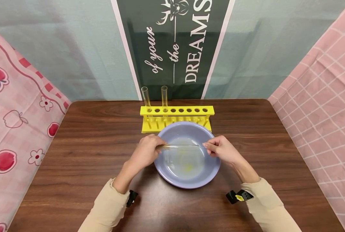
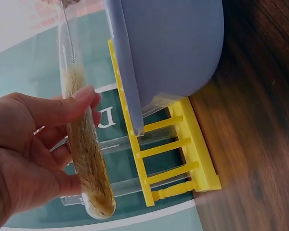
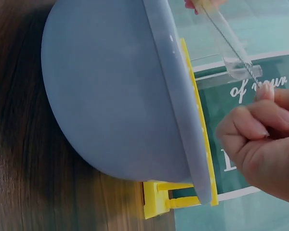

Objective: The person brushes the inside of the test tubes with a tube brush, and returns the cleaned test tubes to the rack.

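My left hand (image 1: 147, 150) grips a clear glass test tube (image 1: 182, 147) near its rounded end, holding it sideways over the basin. Inside the tube is a test tube brush (image 2: 84, 139), whose tan bristles fill the closed end in the left wrist view. The brush's twisted wire handle (image 3: 233, 48) comes out of the tube's mouth. My right hand (image 1: 224, 150) pinches that wire just beyond the mouth, other fingers curled. Below both hands stands a round lavender basin (image 1: 187, 185) with cloudy water (image 1: 190, 153) and a small yellowish patch in it.
Right behind the basin stands a yellow test tube rack (image 1: 176, 111), partly hidden by it. Two test tubes (image 1: 164, 96) stand upright in its left holes. Everything is on a dark wood table (image 1: 97, 135), with cloth hangings (image 1: 73, 48) behind and at both sides.
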Motion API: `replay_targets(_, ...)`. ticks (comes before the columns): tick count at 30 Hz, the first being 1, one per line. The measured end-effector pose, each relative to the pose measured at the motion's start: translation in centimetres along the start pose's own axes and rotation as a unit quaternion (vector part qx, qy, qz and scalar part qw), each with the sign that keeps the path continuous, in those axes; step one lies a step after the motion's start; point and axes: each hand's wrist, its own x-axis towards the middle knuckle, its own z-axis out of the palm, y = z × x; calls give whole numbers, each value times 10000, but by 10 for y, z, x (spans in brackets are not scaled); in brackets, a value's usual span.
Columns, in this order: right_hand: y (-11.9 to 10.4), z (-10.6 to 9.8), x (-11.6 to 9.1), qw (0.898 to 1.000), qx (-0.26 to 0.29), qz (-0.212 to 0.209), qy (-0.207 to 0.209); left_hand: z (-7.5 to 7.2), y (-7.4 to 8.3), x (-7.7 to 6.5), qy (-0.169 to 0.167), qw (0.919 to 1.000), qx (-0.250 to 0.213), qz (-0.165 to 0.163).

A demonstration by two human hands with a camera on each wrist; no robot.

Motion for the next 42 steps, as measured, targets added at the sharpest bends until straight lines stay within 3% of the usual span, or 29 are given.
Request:
replay_targets(7,-1,7,3,9974,656,79,286,3,-1,-2,137,9998,-100,-118)
replay_targets(20,-2,9,3,9982,-1,195,567,4,-8,-2,386,9991,13,-199)
replay_targets(32,3,8,7,9986,-361,161,349,5,-8,-4,432,9989,29,-196)
replay_targets(34,3,8,8,9992,-224,205,256,6,-8,-4,458,9988,74,-145)
replay_targets(37,2,7,8,9985,407,376,17,8,-8,-4,546,9982,250,30)
replay_targets(42,-3,4,11,9835,1565,781,-472,13,-8,-4,819,9938,720,221)
